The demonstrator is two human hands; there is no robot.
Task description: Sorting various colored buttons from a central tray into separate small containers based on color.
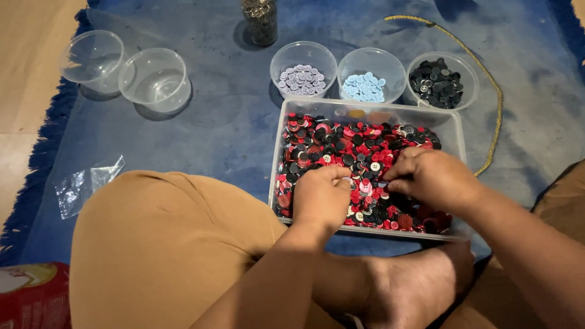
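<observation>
Floor: tan wood boards (27,73), visible at left. Covering: blue rug (213,131) with darker fringed edge (36,164). Light: soft, from overhead, short shadows under containers.

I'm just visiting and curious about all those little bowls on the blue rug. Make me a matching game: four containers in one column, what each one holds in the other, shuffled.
Containers:
1. left bowl of the row of three
2. middle bowl
3. right bowl
4. rectangular tray

Contents:
A. black buttons
B. mixed red and black buttons, with the left hand and right hand in them
C. lavender buttons
D. light blue buttons

Pairs: 1-C, 2-D, 3-A, 4-B
</observation>
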